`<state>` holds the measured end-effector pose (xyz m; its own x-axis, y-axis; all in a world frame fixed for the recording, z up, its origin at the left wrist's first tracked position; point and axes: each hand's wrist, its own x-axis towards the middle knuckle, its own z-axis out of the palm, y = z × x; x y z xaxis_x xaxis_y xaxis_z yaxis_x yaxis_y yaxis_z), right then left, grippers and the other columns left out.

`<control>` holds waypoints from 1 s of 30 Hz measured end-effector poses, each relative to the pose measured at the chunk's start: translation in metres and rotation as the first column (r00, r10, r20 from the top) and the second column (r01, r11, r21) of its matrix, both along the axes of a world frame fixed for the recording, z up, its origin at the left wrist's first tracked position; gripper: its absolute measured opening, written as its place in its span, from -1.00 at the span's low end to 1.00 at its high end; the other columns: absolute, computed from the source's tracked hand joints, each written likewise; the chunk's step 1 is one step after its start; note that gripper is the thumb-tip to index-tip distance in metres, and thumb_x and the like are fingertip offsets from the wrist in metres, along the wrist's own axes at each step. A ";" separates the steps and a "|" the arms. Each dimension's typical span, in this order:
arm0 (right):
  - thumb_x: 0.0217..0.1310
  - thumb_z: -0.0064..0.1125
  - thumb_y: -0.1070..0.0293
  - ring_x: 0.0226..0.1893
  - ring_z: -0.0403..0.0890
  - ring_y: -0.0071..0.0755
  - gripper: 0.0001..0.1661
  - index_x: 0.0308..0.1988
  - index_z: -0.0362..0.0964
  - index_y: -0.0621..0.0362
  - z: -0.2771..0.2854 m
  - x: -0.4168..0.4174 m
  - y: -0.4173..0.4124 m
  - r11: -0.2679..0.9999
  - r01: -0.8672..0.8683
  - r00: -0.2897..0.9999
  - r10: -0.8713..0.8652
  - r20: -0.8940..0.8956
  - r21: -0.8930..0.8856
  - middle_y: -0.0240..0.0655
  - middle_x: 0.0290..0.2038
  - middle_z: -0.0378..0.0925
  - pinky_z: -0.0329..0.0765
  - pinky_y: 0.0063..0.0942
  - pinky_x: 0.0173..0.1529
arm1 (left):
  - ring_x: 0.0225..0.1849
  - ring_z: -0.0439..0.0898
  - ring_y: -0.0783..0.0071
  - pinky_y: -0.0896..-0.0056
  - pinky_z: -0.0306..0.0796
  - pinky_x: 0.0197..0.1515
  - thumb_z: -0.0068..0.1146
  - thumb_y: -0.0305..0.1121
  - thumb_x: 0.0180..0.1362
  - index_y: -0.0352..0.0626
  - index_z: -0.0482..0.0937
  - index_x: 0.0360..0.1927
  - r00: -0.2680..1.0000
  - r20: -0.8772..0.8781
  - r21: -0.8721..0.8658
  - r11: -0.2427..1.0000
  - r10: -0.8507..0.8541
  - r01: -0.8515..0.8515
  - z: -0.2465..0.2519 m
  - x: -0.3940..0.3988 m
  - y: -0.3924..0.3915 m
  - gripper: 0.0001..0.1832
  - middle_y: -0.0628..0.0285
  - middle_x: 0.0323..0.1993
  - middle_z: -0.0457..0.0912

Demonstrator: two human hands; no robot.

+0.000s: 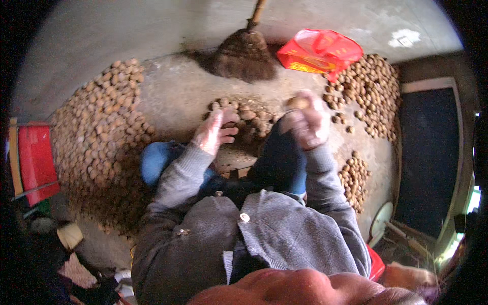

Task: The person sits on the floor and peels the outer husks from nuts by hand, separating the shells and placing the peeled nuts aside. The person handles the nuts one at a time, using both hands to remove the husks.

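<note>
Brown, round, walnut-like nuts [249, 114] lie in a small heap on the floor in front of my knees. My left hand [219, 129] is over the near left side of this heap, fingers apart, with nothing seen in it. My right hand [309, 122], blurred, is raised to the right of the heap with its fingers closed around a brown nut [298, 103]. A large pile of nuts [103, 141] spreads along the left. Another pile [370, 91] lies at the far right, and a smaller group [354, 179] is beside my right sleeve.
A straw broom [246, 57] leans against the far wall. Beside it stands a red plastic bag [320, 51]. A dark doorway or panel [429, 160] is on the right, near a round disc [381, 219] on a pole. A red object [36, 160] stands at the left edge.
</note>
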<state>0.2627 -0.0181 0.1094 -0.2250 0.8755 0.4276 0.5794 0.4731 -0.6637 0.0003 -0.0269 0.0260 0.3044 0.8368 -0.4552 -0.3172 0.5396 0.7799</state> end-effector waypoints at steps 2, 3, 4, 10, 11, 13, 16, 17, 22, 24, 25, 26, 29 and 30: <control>0.08 0.03 0.25 -0.14 0.51 -0.19 -0.72 -0.47 0.56 0.21 0.000 0.069 -0.021 0.926 0.370 0.929 -0.371 -0.001 0.078 -0.20 -0.36 0.58 0.45 -0.37 -0.04 | -0.32 0.56 0.47 0.52 0.48 -0.37 -0.18 0.19 0.19 -0.11 0.29 0.18 0.999 0.035 -0.107 0.994 0.026 -0.022 -0.005 -0.001 0.007 -0.33 0.13 0.01 0.48; 0.11 0.02 0.27 -0.25 0.52 -0.24 -0.73 -0.45 0.55 0.22 -0.024 0.105 -0.048 0.917 0.374 0.889 -0.397 -0.229 -0.139 -0.23 -0.41 0.58 0.46 -0.38 -0.16 | -0.29 0.56 0.42 0.44 0.49 -0.31 -0.18 0.15 0.20 -0.09 0.28 0.20 1.000 0.000 -0.119 0.993 0.009 -0.009 -0.014 0.000 0.011 -0.36 0.16 0.00 0.48; 0.13 0.02 0.29 -0.36 0.53 -0.29 -0.74 -0.43 0.54 0.22 -0.053 0.140 -0.070 0.892 0.315 0.734 -0.445 -0.512 -0.324 -0.26 -0.47 0.58 0.47 -0.39 -0.29 | -0.32 0.56 0.46 0.46 0.49 -0.33 -0.17 0.12 0.21 -0.11 0.32 0.17 1.000 0.031 -0.115 0.993 0.007 -0.004 -0.012 0.000 0.012 -0.39 0.19 -0.06 0.51; 0.20 -0.02 0.39 -0.48 0.45 -0.40 -0.83 -0.36 0.43 0.25 -0.269 0.221 -0.208 0.150 0.244 -0.154 -0.969 -0.191 -0.958 -0.30 -0.45 0.50 0.43 -0.48 -0.32 | -0.39 0.57 0.44 0.46 0.47 -0.43 -0.04 0.06 0.18 -0.14 0.38 0.09 0.996 0.074 -0.134 0.990 0.050 -0.040 -0.025 -0.004 0.024 -0.44 0.20 -0.20 0.57; 0.21 -0.03 0.39 -0.44 0.45 -0.39 -0.84 -0.34 0.41 0.26 -0.265 0.245 -0.198 0.281 0.215 -0.272 -0.902 -0.334 -0.935 -0.30 -0.42 0.49 0.43 -0.47 -0.27 | -0.39 0.57 0.44 0.47 0.46 -0.43 -0.03 0.06 0.18 -0.14 0.38 0.09 0.992 0.114 -0.106 0.994 0.047 -0.035 -0.030 -0.005 0.024 -0.44 0.21 -0.20 0.57; 0.23 -0.03 0.41 -0.37 0.44 -0.38 -0.86 -0.29 0.37 0.26 -0.218 0.325 -0.163 0.630 0.221 -0.366 -0.654 -0.662 -0.745 -0.29 -0.37 0.46 0.42 -0.44 -0.18 | -0.39 0.57 0.44 0.46 0.46 -0.43 -0.01 0.05 0.18 -0.14 0.38 0.09 0.987 0.158 -0.081 0.996 0.042 -0.030 -0.037 -0.004 0.021 -0.45 0.21 -0.21 0.57; 0.26 -0.03 0.43 -0.26 0.42 -0.36 -0.86 -0.21 0.30 0.28 -0.099 0.391 -0.090 0.940 0.164 -0.312 -0.237 -0.920 -0.298 -0.28 -0.29 0.41 0.41 -0.39 -0.05 | -0.38 0.57 0.42 0.38 0.48 -0.37 0.01 0.02 0.18 -0.15 0.38 0.10 0.984 0.163 -0.074 0.995 0.071 -0.060 -0.036 -0.007 0.024 -0.46 0.20 -0.20 0.57; 0.28 -0.05 0.43 -0.26 0.42 -0.34 -0.86 -0.22 0.30 0.28 -0.062 0.385 -0.055 0.924 0.258 -0.259 -0.214 -0.942 -0.281 -0.27 -0.30 0.41 0.40 -0.36 -0.05 | -0.38 0.57 0.42 0.38 0.48 -0.37 0.01 0.01 0.18 -0.15 0.38 0.10 0.986 0.132 -0.088 0.992 0.101 -0.090 -0.034 -0.013 0.023 -0.46 0.19 -0.19 0.57; 0.28 -0.01 0.27 -0.30 0.44 -0.30 -0.66 -0.08 0.29 0.32 -0.011 0.236 0.029 0.891 0.193 0.125 -0.438 -0.890 -0.411 -0.15 -0.20 0.42 0.47 -0.43 -0.26 | -0.45 0.56 0.43 0.41 0.48 -0.46 0.09 -0.09 0.14 -0.18 0.45 0.00 0.961 0.147 0.068 0.967 0.235 -0.247 -0.002 -0.022 0.015 -0.54 0.21 -0.25 0.57; 0.29 -0.04 0.28 -0.37 0.51 -0.32 -0.61 -0.07 0.32 0.43 -0.018 0.146 0.042 0.905 0.035 0.345 -0.409 -0.845 -0.424 -0.13 -0.29 0.50 0.49 -0.44 -0.24 | -0.55 0.54 0.45 0.43 0.46 -0.56 0.14 -0.15 0.09 -0.24 0.50 -0.09 0.908 0.171 0.278 0.865 0.382 -0.417 0.025 -0.054 0.019 -0.59 0.22 -0.32 0.58; 0.29 -0.05 0.28 -0.40 0.53 -0.32 -0.60 -0.08 0.34 0.46 -0.021 0.111 0.044 0.928 -0.020 0.484 -0.316 -0.816 -0.371 -0.13 -0.33 0.52 0.49 -0.45 -0.25 | -0.58 0.53 0.43 0.41 0.46 -0.58 0.16 -0.19 0.08 -0.26 0.51 -0.12 0.879 0.211 0.398 0.784 0.427 -0.476 0.034 -0.075 0.022 -0.61 0.19 -0.30 0.58; 0.29 -0.06 0.28 -0.41 0.55 -0.33 -0.61 -0.11 0.38 0.46 -0.014 0.071 0.043 0.937 -0.031 0.602 -0.260 -0.755 -0.348 -0.13 -0.36 0.53 0.49 -0.45 -0.25 | -0.58 0.52 0.42 0.41 0.46 -0.58 0.16 -0.24 0.06 -0.28 0.51 -0.15 0.814 0.204 0.388 0.718 0.544 -0.577 0.047 -0.104 0.020 -0.64 0.14 -0.25 0.58; 0.27 -0.01 0.26 -0.42 0.55 -0.42 -0.67 -0.23 0.49 0.36 -0.007 -0.009 0.045 0.946 -0.263 0.743 0.073 -0.666 -0.191 -0.21 -0.34 0.57 0.48 -0.50 -0.27 | -0.64 0.44 0.49 0.47 0.40 -0.63 0.10 -0.33 0.09 -0.22 0.51 -0.26 0.521 0.182 0.420 0.413 0.834 -0.808 0.059 -0.188 -0.002 -0.80 0.19 -0.35 0.55; 0.27 -0.01 0.26 -0.42 0.54 -0.45 -0.67 -0.24 0.49 0.34 -0.018 -0.020 0.048 0.927 -0.314 0.758 0.115 -0.642 -0.204 -0.24 -0.34 0.57 0.47 -0.51 -0.29 | -0.65 0.41 0.51 0.48 0.36 -0.64 0.07 -0.33 0.12 -0.21 0.50 -0.29 0.623 0.252 0.497 0.453 0.741 -0.740 0.027 -0.243 -0.020 -0.84 0.19 -0.39 0.54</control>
<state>0.2423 0.0300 0.0918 -0.2004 0.9382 0.2821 -0.0890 0.2693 -0.9589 -0.2428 -0.0466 0.0533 -0.5455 0.8302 0.1148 -0.3982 -0.3773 0.8361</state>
